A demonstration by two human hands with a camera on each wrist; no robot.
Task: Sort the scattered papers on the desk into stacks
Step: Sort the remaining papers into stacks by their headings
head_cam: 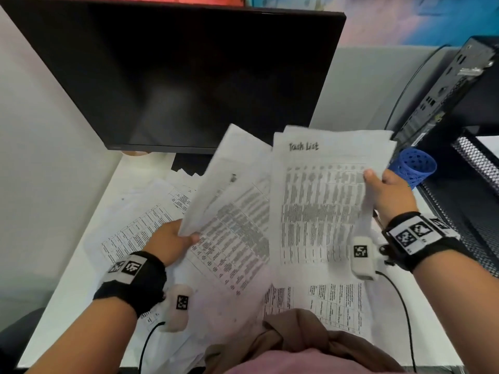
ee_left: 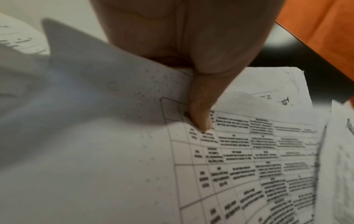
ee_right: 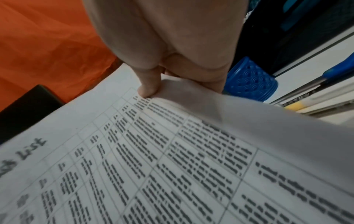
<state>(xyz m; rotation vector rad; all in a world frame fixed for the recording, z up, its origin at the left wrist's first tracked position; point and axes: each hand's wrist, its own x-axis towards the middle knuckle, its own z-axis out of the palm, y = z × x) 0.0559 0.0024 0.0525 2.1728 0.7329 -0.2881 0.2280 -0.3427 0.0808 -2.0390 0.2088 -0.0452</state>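
Both hands hold printed sheets up above the white desk (head_cam: pixel 81 268). My right hand (head_cam: pixel 388 193) pinches the right edge of a bundle headed "Task List" (head_cam: pixel 321 201), thumb (ee_right: pixel 147 84) on top of the page (ee_right: pixel 153 159). My left hand (head_cam: pixel 172 241) grips the lower left edge of a second bundle of table-printed pages (head_cam: pixel 232 211), tilted to the right; its thumb (ee_left: pixel 201 115) presses on the top sheet (ee_left: pixel 239 159). More printed papers (head_cam: pixel 140 225) lie scattered flat on the desk under and around both bundles.
A dark monitor (head_cam: pixel 175 76) stands close behind the papers. At the right are a blue perforated pen cup (head_cam: pixel 415 166), a black mesh tray (head_cam: pixel 475 168) and a black computer case (head_cam: pixel 453 85). Pens (ee_right: pixel 306 97) lie beyond my right hand.
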